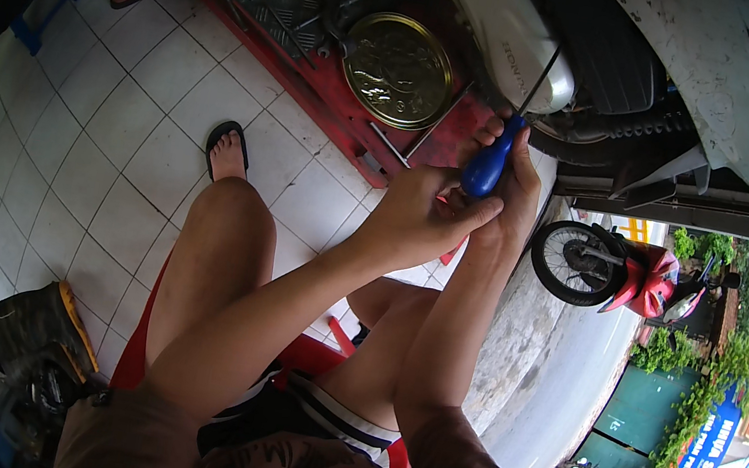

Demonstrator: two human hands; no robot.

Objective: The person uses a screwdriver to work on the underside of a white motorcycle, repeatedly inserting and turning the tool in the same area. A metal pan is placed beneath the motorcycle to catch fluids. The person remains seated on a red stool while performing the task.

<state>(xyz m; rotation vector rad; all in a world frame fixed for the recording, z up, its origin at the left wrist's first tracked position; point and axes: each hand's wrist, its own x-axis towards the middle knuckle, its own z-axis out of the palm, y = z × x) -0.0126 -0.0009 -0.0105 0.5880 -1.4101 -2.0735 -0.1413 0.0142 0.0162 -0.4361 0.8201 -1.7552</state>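
Note:
A screwdriver with a blue handle [490,159] and a long thin dark shaft stands tilted in front of me, its shaft rising toward a parked motorcycle's pale engine-side cover [518,52]. Wrapped around the handle are the fingers of my right hand [521,183]. My left hand [430,218] is closed at the butt of the handle, its thumb lying along the lower end; part of its grip is hidden. Whether the tip touches the motorcycle, I cannot tell.
Left of the motorcycle, a red work platform [325,110] carries a round gold metal tray [399,71] and several metal tools. A boot [41,329] stands on the tiled floor at lower left. A red motorbike [648,280] is parked by the street at right.

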